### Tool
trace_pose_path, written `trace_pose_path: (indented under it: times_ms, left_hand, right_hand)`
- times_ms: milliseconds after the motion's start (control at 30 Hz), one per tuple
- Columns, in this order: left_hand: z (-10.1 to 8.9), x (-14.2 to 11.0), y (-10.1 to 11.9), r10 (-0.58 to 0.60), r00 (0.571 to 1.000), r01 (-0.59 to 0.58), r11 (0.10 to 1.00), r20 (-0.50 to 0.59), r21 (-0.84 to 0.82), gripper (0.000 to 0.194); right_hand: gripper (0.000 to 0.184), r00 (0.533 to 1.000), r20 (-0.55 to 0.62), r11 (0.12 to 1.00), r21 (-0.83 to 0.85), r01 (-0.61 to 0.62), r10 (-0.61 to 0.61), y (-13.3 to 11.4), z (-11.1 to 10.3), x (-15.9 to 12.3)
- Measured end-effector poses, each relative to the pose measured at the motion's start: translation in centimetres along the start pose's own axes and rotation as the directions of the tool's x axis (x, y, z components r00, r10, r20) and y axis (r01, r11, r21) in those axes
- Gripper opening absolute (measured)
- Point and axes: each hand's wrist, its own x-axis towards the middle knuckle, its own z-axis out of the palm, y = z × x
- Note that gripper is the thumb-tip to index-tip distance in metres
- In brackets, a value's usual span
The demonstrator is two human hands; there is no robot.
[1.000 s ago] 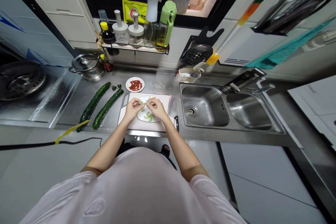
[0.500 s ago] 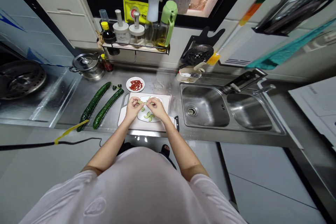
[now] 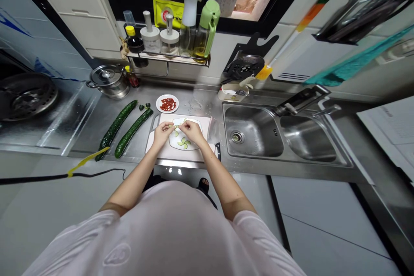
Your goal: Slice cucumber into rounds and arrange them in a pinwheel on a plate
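Observation:
Over a white plate [image 3: 174,142] on the pale cutting board [image 3: 164,154], both my hands work close together with pinched fingers. My left hand [image 3: 163,133] has thumb and fingers together at the plate's upper left, by a thin green cucumber slice [image 3: 176,128]. My right hand [image 3: 192,132] pinches just to the right of it; what lies between its fingertips is mostly hidden. Lower on the plate, several cucumber slices [image 3: 184,142] form a pinwheel. A knife with a black handle [image 3: 218,151] rests at the board's right edge.
Two whole-looking cucumbers [image 3: 133,133] lie left of the board, near small cut ends [image 3: 148,105]. Behind the board is a dish of chopped red chili [image 3: 167,104]. A lidded pot [image 3: 108,81] stands back left, a double sink [image 3: 254,129] right, a bottle rack [image 3: 168,58] above.
My fingertips have shifted slightly over the plate, and less of the cucumber slice shows between them. My right hand's fingers have curled in more. The pinwheel of slices looks the same.

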Motion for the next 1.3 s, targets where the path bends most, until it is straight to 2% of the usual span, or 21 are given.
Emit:
trace_pose_path:
  times_ms: [233,333,500,700,800,900,1300]
  left_hand:
    - [-1.1,1.7,-4.0,-0.006,1.0,0.003,0.96,0.009,0.278,0.025]
    - [-1.4,2.0,-4.8,-0.009,1.0,0.006,0.923,0.008,0.386,0.026]
    - [-1.2,2.2,-4.5,-0.009,1.0,0.007,0.815,0.0,0.58,0.018]
    - [-0.6,1.8,-3.8,0.005,1.0,-0.001,0.617,-0.002,0.787,0.014]
    - [-0.5,1.8,-3.9,0.053,0.998,-0.068,0.551,0.046,0.832,0.014]
    - [-0.5,1.8,-4.1,0.079,0.994,-0.111,0.527,0.081,0.842,0.015]
    - [-0.8,2.1,-4.6,0.089,0.99,-0.137,0.47,0.108,0.872,0.019]
  right_hand:
    - [0.019,0.986,0.091,0.956,-0.274,-0.11,0.139,1.7,1.7,0.8]
    - [0.019,0.972,0.107,0.922,-0.353,-0.158,0.208,2.1,2.4,1.0]
    - [0.02,0.958,0.099,0.87,-0.451,-0.199,0.27,2.7,3.3,1.4]
    - [0.021,0.95,0.109,0.829,-0.524,-0.195,0.293,3.0,4.2,1.7]
    - [0.02,0.946,0.116,0.816,-0.544,-0.195,0.304,3.0,4.5,1.7]
    - [0.021,0.943,0.106,0.799,-0.566,-0.203,0.315,3.0,4.6,1.7]
    - [0.024,0.941,0.092,0.74,-0.644,-0.193,0.325,2.8,5.1,2.0]
